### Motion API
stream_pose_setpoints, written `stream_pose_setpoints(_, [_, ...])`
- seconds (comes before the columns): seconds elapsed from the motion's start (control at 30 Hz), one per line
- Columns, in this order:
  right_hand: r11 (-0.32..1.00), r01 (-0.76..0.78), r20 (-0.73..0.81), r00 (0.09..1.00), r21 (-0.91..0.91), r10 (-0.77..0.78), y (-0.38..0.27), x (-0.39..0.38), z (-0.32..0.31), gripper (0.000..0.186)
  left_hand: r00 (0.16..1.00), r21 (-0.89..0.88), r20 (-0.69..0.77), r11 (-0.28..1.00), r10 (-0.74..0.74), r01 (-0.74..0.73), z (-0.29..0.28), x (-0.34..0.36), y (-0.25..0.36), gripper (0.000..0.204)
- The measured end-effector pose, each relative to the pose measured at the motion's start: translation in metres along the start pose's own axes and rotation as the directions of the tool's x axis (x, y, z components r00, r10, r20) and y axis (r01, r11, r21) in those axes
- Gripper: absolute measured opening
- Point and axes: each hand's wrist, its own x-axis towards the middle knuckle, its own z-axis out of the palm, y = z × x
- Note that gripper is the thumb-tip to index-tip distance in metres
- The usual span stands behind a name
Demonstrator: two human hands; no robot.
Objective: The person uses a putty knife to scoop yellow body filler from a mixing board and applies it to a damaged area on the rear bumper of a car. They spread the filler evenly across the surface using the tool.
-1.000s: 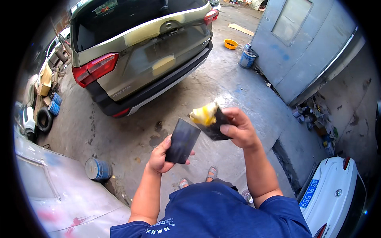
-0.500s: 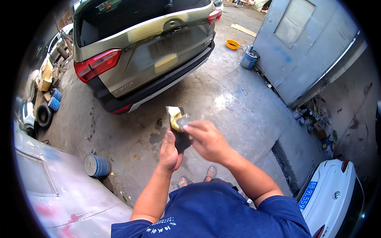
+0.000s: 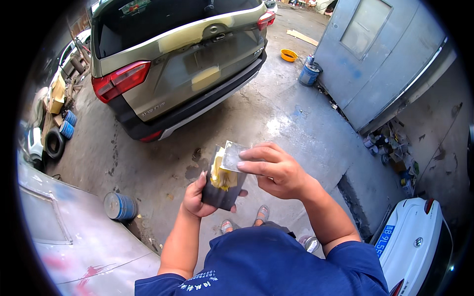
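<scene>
My left hand [image 3: 196,197] grips a dark, flat mixing board [image 3: 222,198] from below, thumb on its near-left edge and fingertips showing past the right one. A lump of pale and bright yellow body filler [image 3: 223,179] lies on it. Over the board's far end, my right hand [image 3: 284,172] holds a thin grey putty spreader [image 3: 234,156], fingers flat along its face. The spreader's lower edge meets the filler. Ahead stands an olive SUV [image 3: 148,98] with a yellowish filler patch [image 3: 206,78] on its tailgate and another below the rear window.
A blue metal drum [image 3: 121,206] stands at left near a pale, paint-marked panel [image 3: 89,251]. Far right are a blue bucket [image 3: 309,76], a yellow basin [image 3: 289,55] and a grey metal door [image 3: 370,64]. A white car [image 3: 419,241] sits at lower right.
The mixing board has come nearer and turned its face up, showing more filler. My right hand has moved right, with the spreader now lying flatter over the board's far end.
</scene>
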Motion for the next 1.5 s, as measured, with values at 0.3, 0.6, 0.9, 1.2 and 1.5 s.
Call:
stream_pose_setpoints(0.3, [0.851, -0.324, -0.048, 0.925, 0.414, 0.376, 0.042, -0.049, -0.007, 0.043, 0.992, 0.020, 0.079, 0.995, 0.093, -0.095, 0.017, 0.009, -0.005, 0.068])
stream_pose_setpoints(0.6, [0.063, -0.533, 0.343, 0.626, 0.844, 0.700, 0.012, -0.052, 0.048, 0.044, 0.862, 0.595, -0.031, 0.702, 0.505, -0.390, 0.017, 0.035, -0.031, 0.071])
stream_pose_setpoints(0.9, [0.421, -0.226, 0.045, 0.916, 0.879, 0.398, 0.018, -0.021, -0.013, 0.042, 0.990, 0.332, -0.136, 0.943, 0.030, 0.017, 0.002, 0.011, 0.009, 0.059])
stream_pose_setpoints(1.2, [0.974, -0.141, 0.146, 0.983, 0.179, 0.115, 0.030, -0.012, 0.004, 0.048, 0.994, -0.053, 0.058, 0.994, -0.090, 0.093, -0.009, -0.004, -0.007, 0.067])
stream_pose_setpoints(1.5, [0.121, -0.396, 0.257, 0.770, 0.910, 0.584, 0.037, -0.083, 0.020, 0.046, 0.896, 0.041, -0.314, 0.947, 0.314, -0.317, 0.013, 0.008, -0.001, 0.053])
